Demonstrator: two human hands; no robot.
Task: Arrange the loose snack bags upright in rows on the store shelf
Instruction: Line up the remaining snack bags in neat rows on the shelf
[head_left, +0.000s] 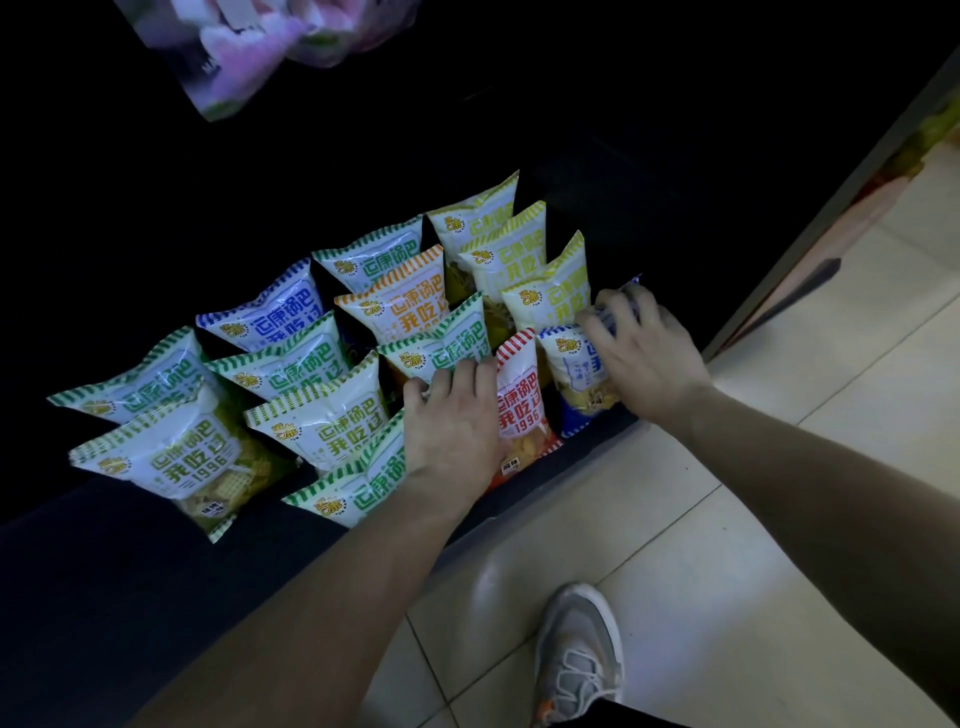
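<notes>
I see the snack bags (322, 415) standing mostly upright in slanting rows on the dark shelf (582, 452), white packs with striped top seals in green, yellow, orange, blue and red. My right hand (644, 353) is at the right end of the front row, its fingers curled round the crumpled top of a blue-striped bag (576, 374), which stands tilted against the shelf's front lip, just beside a red-striped bag (522, 400). My left hand (452, 415) lies palm down to the left of that red-striped bag, touching it, with its fingers bent over a green-striped bag (441, 353) behind it; the fingertips are hidden, so I cannot tell whether it grips anything or only presses. Another green-striped pack (353, 493) leans forward under the left wrist. Above, on a higher level, a blurred pink package (249, 47) shows. Below the shelf are pale floor tiles (779, 519) and a grey shoe (579, 654)
</notes>
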